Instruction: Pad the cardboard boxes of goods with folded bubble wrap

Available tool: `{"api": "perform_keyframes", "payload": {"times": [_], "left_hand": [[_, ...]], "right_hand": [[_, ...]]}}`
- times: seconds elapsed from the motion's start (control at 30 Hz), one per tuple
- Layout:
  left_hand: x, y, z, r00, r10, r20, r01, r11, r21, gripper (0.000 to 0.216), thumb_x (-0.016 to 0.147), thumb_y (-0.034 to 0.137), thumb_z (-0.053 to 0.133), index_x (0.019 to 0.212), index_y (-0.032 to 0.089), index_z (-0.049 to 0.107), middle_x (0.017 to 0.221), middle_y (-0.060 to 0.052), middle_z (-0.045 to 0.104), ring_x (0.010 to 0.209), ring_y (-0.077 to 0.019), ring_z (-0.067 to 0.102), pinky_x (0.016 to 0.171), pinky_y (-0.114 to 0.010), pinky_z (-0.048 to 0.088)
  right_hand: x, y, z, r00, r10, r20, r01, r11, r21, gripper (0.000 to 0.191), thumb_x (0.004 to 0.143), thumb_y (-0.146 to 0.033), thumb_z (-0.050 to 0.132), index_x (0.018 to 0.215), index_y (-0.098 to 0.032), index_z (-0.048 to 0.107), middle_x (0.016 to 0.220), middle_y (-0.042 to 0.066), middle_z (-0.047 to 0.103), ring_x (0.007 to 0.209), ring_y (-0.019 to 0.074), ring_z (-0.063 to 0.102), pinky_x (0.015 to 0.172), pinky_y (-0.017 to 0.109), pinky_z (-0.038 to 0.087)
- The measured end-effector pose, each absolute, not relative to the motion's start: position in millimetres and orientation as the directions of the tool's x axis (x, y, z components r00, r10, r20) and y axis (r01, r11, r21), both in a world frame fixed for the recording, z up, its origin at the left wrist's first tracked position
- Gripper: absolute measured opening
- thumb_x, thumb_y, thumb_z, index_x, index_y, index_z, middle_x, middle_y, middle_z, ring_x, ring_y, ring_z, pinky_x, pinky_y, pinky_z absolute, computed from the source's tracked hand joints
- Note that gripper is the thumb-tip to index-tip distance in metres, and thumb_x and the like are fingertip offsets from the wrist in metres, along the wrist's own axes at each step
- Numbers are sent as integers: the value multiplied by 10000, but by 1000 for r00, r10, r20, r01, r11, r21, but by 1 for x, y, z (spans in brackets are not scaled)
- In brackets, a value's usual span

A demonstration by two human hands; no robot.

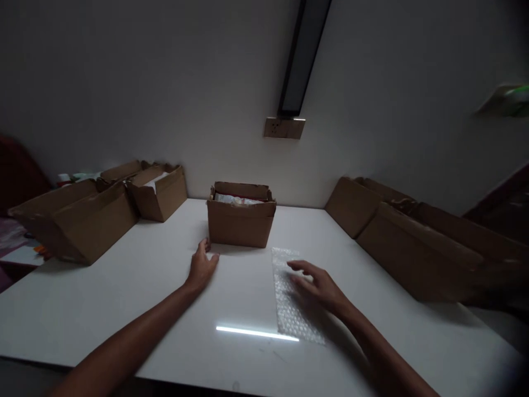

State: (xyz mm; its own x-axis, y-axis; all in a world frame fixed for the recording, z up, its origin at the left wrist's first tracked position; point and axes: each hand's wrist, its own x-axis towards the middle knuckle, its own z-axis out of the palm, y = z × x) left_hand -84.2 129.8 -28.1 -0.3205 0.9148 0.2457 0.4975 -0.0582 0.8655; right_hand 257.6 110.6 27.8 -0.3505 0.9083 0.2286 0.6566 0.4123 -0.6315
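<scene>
A cardboard box point(240, 223) stands upright at the middle of the white table, its top flaps raised and pale, crinkled contents showing inside. My left hand point(201, 266) is at the near left corner of this box, thumb and fingers apart, with nothing held; whether the fingertips touch the box I cannot tell. To the right lies a flat strip of clear bubble wrap point(289, 303). Above the strip's upper part is my right hand point(318, 284), fingers apart and curved, holding nothing. Its arm and hand hide part of the strip's right side.
More cardboard boxes stand at the left, a near one point(93, 226) and a far one point(165, 196). On the right, a row of boxes point(417, 248) runs along the table point(161, 298). Behind is a wall with a socket plate point(284, 128).
</scene>
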Motion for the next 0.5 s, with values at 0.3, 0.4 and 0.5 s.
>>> {"api": "perform_keyframes", "payload": {"times": [0.3, 0.4, 0.5], "left_hand": [[-50, 49, -32, 43, 948, 315, 611, -274, 743, 443, 762, 144, 574, 1203, 164, 616, 1359, -148, 579, 1292, -316, 526, 1117, -552, 384], [-37, 27, -30, 188, 936, 297, 616, -348, 707, 477, 770, 136, 565, 1244, 171, 605, 1448, -164, 498, 1345, -332, 471, 1118, -572, 383], [-28, 11, -27, 342, 887, 312, 589, -461, 664, 605, 757, 118, 576, 1355, 189, 521, 1547, -164, 379, 1410, -338, 389, 1128, -579, 372]], "right_hand": [[273, -2, 4, -588, 715, 378, 717, 677, -167, 321, 916, -238, 588, 1231, -205, 642, 1258, 124, 673, 1128, 275, 625, 888, 451, 546], [250, 8, -5, -561, 654, 508, 724, 685, -81, 259, 938, -82, 447, 1027, -163, 676, 1069, 120, 730, 949, 240, 661, 780, 401, 538], [239, 13, -2, -564, 644, 516, 696, 708, -123, 265, 934, -47, 419, 950, -166, 655, 976, 96, 735, 851, 207, 661, 762, 378, 513]]}}
